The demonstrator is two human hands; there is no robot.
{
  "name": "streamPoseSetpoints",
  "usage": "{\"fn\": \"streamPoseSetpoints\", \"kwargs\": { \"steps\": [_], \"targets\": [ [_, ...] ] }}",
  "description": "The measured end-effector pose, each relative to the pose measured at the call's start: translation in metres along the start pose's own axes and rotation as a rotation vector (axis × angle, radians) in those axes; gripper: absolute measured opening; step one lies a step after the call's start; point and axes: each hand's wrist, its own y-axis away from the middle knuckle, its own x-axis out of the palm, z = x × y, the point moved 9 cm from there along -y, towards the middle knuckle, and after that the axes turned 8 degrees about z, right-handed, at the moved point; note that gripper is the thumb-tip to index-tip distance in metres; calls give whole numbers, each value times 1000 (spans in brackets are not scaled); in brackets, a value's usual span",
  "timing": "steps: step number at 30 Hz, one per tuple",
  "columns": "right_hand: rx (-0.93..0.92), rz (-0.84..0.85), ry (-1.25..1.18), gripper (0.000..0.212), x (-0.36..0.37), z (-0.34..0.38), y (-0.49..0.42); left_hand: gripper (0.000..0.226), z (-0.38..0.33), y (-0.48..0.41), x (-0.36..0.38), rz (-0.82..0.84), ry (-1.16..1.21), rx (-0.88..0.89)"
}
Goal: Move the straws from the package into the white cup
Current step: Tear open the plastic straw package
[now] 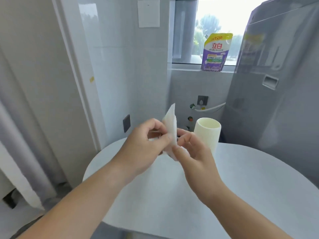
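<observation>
— What fills the right side?

— A tall grey appliance (276, 75), standing behind the table's far right edge. Below it, the round white table (241, 187) takes up the lower middle.

— Any containers?

— Three. The biggest is a purple and yellow pouch (215, 52), upright on the window sill (188, 67), well apart from the table. It looks sealed, so its contents do not show.

— And the white cup?

— The white cup (208, 135) is ribbed and stands upright at the table's far edge, mouth open. Only its pale inner wall shows.

— Where are the hands?

— Both are raised over the far half of the table, just beside the cup. The left hand (145, 149) has thumb and curled fingers pinched on the left side of the package (170, 121). The right hand (195, 152) pinches the lower right edge between thumb and forefinger, with the other fingers loosely bent.

— And the package itself?

— A small, pale, translucent bag, held on edge between the two hands, clear of the tabletop, with one corner pointing up. Motion blur hides what lies inside, so I cannot tell whether straws are there.
</observation>
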Motion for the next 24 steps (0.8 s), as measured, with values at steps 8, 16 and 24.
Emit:
{"fn": "streamPoseSetpoints", "kwargs": {
  "steps": [8, 16, 24],
  "targets": [
    [133, 80, 76, 8, 4, -17, 53, 20, 23, 51, 26, 91, 74, -128],
    [95, 118, 95, 8, 0, -18, 73, 9, 36, 67, 32, 124, 87, -125],
    [158, 139, 35, 9, 1, -22, 75, 6, 35, 73, 27, 63, 138, -98]
  ]
}}
